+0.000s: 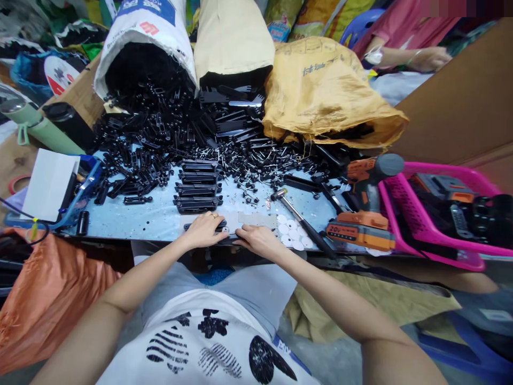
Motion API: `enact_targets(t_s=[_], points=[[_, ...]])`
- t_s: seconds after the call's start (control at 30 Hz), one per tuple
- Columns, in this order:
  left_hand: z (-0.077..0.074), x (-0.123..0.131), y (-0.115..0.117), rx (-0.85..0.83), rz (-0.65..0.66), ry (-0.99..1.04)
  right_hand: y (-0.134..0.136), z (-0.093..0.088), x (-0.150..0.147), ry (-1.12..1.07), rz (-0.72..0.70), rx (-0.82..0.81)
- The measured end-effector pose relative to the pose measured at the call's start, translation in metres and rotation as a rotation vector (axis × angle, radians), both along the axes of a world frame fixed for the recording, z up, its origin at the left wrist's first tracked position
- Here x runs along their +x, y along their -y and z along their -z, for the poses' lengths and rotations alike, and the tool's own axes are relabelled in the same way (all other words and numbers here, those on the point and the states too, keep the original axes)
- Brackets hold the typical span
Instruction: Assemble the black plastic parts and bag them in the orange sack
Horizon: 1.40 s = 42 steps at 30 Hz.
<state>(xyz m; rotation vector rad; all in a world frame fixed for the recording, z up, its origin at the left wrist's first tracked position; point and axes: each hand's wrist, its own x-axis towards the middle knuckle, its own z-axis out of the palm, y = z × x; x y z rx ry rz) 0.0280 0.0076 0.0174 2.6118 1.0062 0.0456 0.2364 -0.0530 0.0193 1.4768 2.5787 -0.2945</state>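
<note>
Left hand (204, 230), palm down, grips a black part (222, 226) at the table's (156, 218) six o'clock edge. Right hand (259, 240) touches it, grip unclear. Sacks (328, 91) stand at twelve.

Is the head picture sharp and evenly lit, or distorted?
Head view: wide-angle distortion bends the table edge; light soft and even, shadows weak; slight glare on the black strips; left hand and right hand are sharp.
</note>
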Motion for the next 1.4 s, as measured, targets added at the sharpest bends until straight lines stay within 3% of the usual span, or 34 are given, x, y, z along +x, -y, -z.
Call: enact_targets(t_s=[0.33, 0.43, 0.63, 0.9, 1.03, 1.13, 1.2, 1.27, 1.4], points=[[0.004, -0.001, 0.007, 0.042, 0.034, 0.007, 0.005, -0.002, -0.006, -0.023, 0.031, -0.065], [0.006, -0.003, 0.007, 0.058, 0.053, 0.035, 0.006, -0.003, -0.008, -0.020, 0.049, -0.026], [0.011, -0.010, 0.011, 0.085, -0.043, 0.166, 0.011, -0.019, -0.016, 0.052, 0.016, 0.110], [0.010, -0.017, 0.011, 0.091, -0.041, 0.219, 0.011, -0.029, -0.019, 0.052, -0.043, 0.106], [0.002, -0.013, -0.005, -0.048, -0.034, 0.147, -0.004, -0.028, -0.012, 0.038, -0.080, 0.088], [-0.010, -0.006, -0.025, -0.220, 0.079, 0.010, -0.016, -0.018, -0.004, -0.002, -0.078, 0.025], [-0.021, -0.004, -0.035, -0.225, 0.136, -0.006, -0.023, -0.008, 0.000, -0.056, -0.059, -0.032], [-0.033, -0.007, -0.038, -0.137, 0.088, 0.085, -0.029, 0.001, 0.004, -0.108, -0.019, -0.084], [-0.046, -0.021, -0.023, 0.043, -0.152, 0.409, -0.041, 0.009, 0.007, -0.132, 0.068, -0.132]])
